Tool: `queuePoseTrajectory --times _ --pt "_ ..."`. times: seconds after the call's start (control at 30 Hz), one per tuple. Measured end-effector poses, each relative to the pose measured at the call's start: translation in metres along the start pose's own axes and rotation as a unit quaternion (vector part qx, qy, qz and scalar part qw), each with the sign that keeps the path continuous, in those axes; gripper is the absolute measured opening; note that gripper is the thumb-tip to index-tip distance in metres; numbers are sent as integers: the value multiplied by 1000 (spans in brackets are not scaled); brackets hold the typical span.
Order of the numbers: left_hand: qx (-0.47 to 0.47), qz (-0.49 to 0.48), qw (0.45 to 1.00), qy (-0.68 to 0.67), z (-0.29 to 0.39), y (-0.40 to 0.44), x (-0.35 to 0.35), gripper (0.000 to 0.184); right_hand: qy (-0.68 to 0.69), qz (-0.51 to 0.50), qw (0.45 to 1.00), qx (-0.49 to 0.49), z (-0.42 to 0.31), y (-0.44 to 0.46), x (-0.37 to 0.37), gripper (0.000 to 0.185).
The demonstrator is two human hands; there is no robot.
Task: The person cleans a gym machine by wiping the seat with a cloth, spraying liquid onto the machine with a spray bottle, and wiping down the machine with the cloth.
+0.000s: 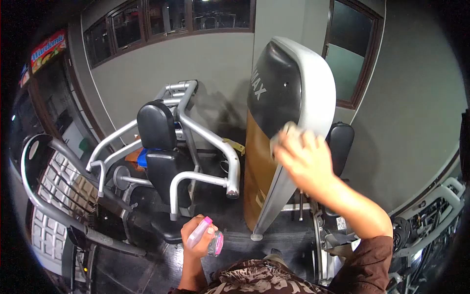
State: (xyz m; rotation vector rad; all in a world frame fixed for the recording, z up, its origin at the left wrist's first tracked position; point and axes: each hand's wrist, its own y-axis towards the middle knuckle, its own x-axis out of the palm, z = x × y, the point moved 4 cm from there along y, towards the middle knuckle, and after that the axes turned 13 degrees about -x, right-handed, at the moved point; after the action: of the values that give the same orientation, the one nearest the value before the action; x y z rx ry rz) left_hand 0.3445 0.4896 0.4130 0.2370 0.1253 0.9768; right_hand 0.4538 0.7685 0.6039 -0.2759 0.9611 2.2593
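My left hand (192,240) is closed around a small spray bottle (216,244) with a pink and whitish trigger head and a pink label, held low in front of my body. My right hand (307,159) reaches forward, its fingers curled over a bunched pale cloth (290,129). That hand is at the front edge of a tall gym machine tower (274,81), which has a black upper panel with white lettering, a golden-brown lower panel and a white side. Fingers and motion blur hide most of the cloth, and whether it touches the panel is hard to tell.
Left of the tower stands a seated press machine with a black padded backrest (155,125) and silver tube arms (208,134). Another black pad (341,147) is behind the tower. More frames and weights (431,220) line the right. A curved rail (49,206) is at far left.
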Motion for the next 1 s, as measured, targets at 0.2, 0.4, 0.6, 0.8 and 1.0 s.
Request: queuePoseTrajectory --times 0.2,0.4,0.6,0.8,1.0 --pt "15 0 1000 -5 13 6 17 20 -32 5 997 71 85 26 -16 29" --pt "1 10 1000 -3 3 4 3 21 75 -142 984 -78 -9 -36 20 19" --pt "2 0 1000 -11 16 8 7 18 42 -42 997 -45 2 -13 2 29" --pt "40 -36 998 19 31 18 22 14 -11 14 999 51 86 36 -17 25" --pt "60 -13 998 29 23 10 3 28 30 -116 990 -75 20 -12 3 22"
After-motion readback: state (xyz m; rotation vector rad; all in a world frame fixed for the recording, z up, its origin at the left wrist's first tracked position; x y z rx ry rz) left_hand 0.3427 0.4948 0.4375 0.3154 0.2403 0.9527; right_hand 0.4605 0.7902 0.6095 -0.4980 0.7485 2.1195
